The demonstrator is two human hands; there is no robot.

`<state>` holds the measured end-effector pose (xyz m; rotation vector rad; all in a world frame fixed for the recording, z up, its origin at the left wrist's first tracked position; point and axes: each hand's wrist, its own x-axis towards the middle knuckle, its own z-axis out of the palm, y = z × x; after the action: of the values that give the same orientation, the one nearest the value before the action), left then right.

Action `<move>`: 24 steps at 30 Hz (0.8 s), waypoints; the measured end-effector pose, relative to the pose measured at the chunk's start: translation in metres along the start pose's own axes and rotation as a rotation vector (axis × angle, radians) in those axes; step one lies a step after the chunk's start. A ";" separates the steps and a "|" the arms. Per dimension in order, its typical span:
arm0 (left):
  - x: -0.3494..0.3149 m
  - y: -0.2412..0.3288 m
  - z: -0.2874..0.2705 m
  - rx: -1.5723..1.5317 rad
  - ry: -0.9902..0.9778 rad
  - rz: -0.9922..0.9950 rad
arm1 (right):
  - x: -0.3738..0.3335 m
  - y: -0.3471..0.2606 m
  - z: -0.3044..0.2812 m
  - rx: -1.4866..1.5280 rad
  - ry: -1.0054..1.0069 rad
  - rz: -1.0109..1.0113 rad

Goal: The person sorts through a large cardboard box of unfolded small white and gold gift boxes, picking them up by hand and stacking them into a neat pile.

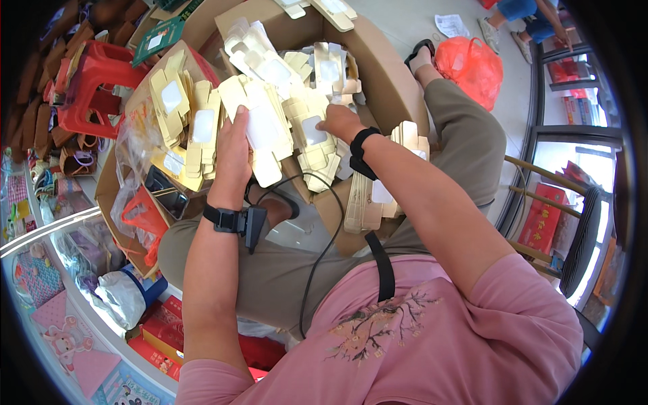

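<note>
Flattened cream-yellow cartons with pale window panels fill the large brown cardboard box [388, 71] ahead of me. My left hand [233, 148] is closed at the left edge of a fanned stack of flattened cartons [264, 128]; some of its fingers are hidden by the stack. My right hand [343, 124] is closed on the right side of another bunch of flattened cartons [309, 145], its fingertips at the window panel. Further flattened cartons [169, 98] lean to the left of my left hand. Beside my right forearm, a tidy row of flattened cartons [368, 202] stands on edge.
A red plastic stool [91, 91] is at the left, near clear plastic bags. A black cable [331, 236] hangs across my lap. Beyond my right knee sits an orange-red plastic bag [469, 71] on the floor. Another person's legs [513, 23] show at the upper right.
</note>
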<state>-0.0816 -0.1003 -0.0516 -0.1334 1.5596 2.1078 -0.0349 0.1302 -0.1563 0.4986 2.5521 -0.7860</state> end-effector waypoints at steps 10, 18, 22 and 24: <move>0.002 0.004 0.005 0.048 0.039 -0.045 | 0.007 0.013 0.007 -0.033 0.085 -0.075; 0.002 0.003 -0.006 0.034 -0.019 -0.025 | -0.021 -0.011 -0.069 0.750 -0.380 -0.136; 0.005 0.004 -0.001 0.046 0.003 -0.019 | -0.027 0.001 -0.120 0.908 -0.251 -0.212; 0.002 0.004 0.005 0.034 0.003 -0.008 | -0.029 0.002 -0.140 1.022 -0.273 -0.287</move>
<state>-0.0843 -0.0962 -0.0473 -0.1306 1.5928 2.0750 -0.0494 0.2084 -0.0380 0.2657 1.8251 -2.0974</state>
